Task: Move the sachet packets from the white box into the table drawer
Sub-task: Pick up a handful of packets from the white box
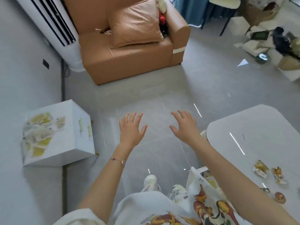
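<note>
white box (68,135), yellow sachet packets (38,135) inside

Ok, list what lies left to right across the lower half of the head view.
White box with sachet packets on top → left hand → right hand → white table with crumpled wrappers.

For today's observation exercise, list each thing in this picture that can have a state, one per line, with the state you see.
left hand: open, fingers spread, holding nothing
right hand: open, fingers spread, holding nothing
white box: on the floor by the wall, open at the top, sachet packets lying in it
white table: drawer not clearly visible
wrappers: crumpled, lying on the table
cushion: propped up on the armchair
</note>
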Motion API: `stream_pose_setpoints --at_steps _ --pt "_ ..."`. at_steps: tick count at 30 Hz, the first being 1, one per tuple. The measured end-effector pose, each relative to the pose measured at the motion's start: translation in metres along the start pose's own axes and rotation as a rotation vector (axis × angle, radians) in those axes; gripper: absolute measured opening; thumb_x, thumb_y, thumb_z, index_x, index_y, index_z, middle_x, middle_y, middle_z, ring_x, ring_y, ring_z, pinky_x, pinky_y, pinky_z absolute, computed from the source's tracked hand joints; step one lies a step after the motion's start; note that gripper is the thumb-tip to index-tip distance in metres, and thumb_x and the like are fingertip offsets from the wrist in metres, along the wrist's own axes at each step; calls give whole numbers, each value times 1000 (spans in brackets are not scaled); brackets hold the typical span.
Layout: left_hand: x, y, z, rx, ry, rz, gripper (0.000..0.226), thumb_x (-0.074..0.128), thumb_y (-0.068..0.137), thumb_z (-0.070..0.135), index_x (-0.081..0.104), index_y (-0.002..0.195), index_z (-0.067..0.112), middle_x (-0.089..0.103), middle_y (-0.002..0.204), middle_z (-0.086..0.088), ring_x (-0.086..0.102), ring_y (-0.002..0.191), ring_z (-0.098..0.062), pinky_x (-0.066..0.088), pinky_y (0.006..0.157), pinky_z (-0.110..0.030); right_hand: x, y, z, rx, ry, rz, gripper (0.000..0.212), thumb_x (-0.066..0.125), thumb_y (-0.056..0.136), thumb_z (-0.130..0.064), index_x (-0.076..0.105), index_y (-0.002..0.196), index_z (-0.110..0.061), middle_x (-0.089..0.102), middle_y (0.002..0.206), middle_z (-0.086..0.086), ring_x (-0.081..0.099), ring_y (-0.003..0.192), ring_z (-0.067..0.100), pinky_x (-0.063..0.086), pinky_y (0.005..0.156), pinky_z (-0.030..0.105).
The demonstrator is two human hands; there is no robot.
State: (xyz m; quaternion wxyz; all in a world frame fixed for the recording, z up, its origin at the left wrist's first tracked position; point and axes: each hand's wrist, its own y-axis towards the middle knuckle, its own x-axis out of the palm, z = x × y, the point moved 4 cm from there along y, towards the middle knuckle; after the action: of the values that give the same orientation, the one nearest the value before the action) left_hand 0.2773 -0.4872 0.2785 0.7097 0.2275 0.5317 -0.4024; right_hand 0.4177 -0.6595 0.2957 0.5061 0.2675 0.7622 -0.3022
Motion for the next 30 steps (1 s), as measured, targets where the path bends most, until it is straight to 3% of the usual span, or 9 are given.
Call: stream_pose_setpoints --at_steps 9,21,30 --pt "-43 42 -89 -216 -22 101 58 46 96 48 30 149 30 26 157 -1 8 148 -27 1 118 -44 8 107 -103 -259 -40 -75 63 55 93 -39 29 150 -26 28 156 8 22 144 27 18 115 42" --pt "-66 91 -195 -676 -86 220 60 42 96 50 26 150 31 22 159 1 5 148 -26 2 118 -48 30 246 -234 -723 -175 -237 67 51 96 -40 19 153 -27 23 157 6 16 145 27 12 117 38" --pt "-80 82 -278 -947 -164 344 60 44 95 50 28 149 30 22 159 0 5 147 -27 -1 117 -49 61 313 -362 -969 -226 -311 67 53 94 -35 22 152 -25 35 149 3 25 141 26 16 117 39"
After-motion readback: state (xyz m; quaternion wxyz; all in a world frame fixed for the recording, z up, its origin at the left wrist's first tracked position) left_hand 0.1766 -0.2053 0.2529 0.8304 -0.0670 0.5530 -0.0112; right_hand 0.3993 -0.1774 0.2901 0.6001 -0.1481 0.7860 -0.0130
